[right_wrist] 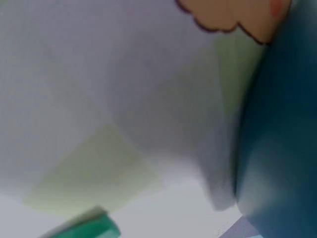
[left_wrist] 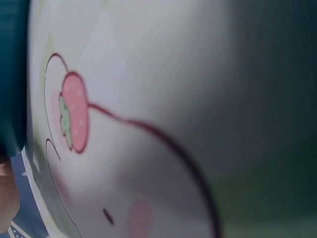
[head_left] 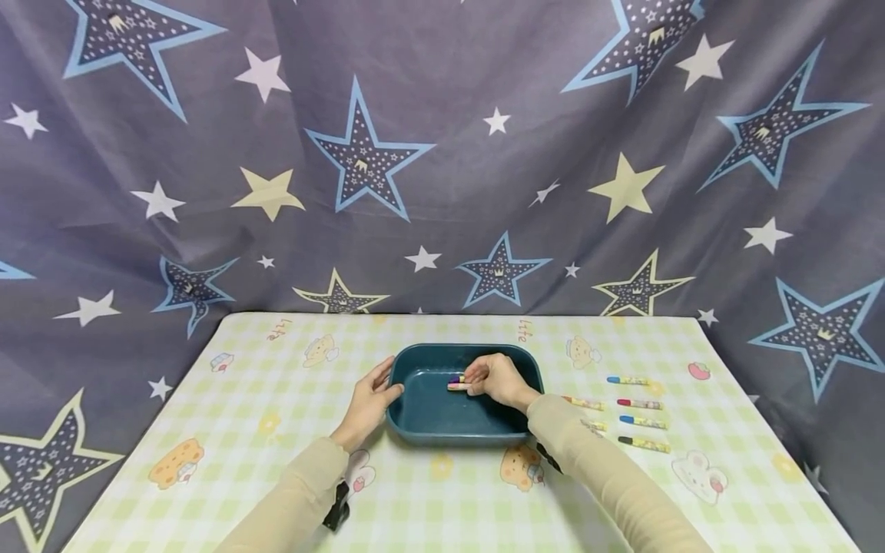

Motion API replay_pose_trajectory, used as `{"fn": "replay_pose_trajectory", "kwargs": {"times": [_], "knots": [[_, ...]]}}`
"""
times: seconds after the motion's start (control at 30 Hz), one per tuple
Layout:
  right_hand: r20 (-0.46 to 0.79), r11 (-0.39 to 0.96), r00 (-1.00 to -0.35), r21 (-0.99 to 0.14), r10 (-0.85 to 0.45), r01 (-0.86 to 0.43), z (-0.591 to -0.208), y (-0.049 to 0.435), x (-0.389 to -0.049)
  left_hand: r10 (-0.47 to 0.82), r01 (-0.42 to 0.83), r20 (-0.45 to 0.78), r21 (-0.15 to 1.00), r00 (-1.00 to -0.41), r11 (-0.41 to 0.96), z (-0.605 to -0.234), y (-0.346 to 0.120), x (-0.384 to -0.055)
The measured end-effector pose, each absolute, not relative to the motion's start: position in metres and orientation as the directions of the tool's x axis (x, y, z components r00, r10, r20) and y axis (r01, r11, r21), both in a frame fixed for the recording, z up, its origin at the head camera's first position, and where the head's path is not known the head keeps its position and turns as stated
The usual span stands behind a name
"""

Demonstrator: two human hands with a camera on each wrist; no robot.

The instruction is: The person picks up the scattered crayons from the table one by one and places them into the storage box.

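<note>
A dark teal plastic basin (head_left: 429, 439) stands on the table. My left hand (head_left: 369, 401) holds its left rim, the thumb on the edge and the fingers along the outer side. My right hand (head_left: 499, 378) reaches in over the right rim and pinches two crayons just above the basin floor: a purple-ended crayon (head_left: 455, 379) and a pale pink one (head_left: 456, 387). In the left wrist view, part of a finger (left_wrist: 7, 198) shows below the basin wall (left_wrist: 12, 74). The basin's outer side (right_wrist: 282, 139) fills the right of the right wrist view.
Right of the basin lie several crayons with patterned wrappers, among them a red crayon (head_left: 639, 404), a black one (head_left: 644, 444) and blue ones (head_left: 643, 422). My right sleeve partly covers some. A green crayon end (right_wrist: 94, 228) shows near the basin. A starry curtain (head_left: 442, 192) hangs behind.
</note>
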State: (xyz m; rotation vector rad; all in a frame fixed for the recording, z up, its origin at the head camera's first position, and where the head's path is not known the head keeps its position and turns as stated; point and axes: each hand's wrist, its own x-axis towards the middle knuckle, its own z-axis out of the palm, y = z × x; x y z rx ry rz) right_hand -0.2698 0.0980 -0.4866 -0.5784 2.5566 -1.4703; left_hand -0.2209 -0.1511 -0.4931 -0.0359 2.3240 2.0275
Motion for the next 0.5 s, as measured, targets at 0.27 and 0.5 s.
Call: {"fn": "replay_pose_trajectory", "kwargs": {"times": [0.27,0.5], "knots": [[0.043,0.455,-0.922,-0.860,-0.385,-0.230,-0.4857,0.0940,-0.2672,0.026,-0.033,-0.037,0.990,-0.999,0.137,-0.4948,-0.1532,-0.2195],[0.036,0.435,-0.924,-0.874,-0.381,-0.214,-0.4834,0.0939,-0.2655,0.026,-0.028,-0.031,0.992,-0.999,0.119,-0.4936,-0.1524,-0.2179]]}}
